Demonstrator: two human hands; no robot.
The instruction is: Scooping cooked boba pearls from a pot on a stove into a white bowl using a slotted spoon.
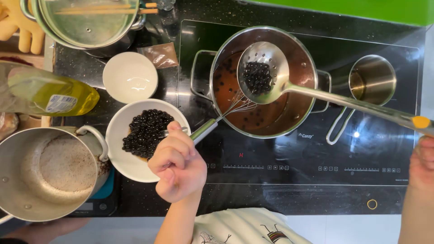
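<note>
My left hand is curled over the edge of a white bowl of black tapioca pearls, pinching a small metal spoon. A whisk leans in the steel pot of brown liquid, with its handle against my fingers. My right hand is at the right edge and holds the long handle of a perforated skimmer. The skimmer hangs over the pot with a heap of black pearls in it. The grip itself is partly cut off by the frame.
The pot stands on a black induction hob next to a small steel measuring pot. An empty white bowl, a lidded pot with chopsticks, a yellow bottle and a large steel pot on a scale crowd the left. Another hand shows at the bottom left.
</note>
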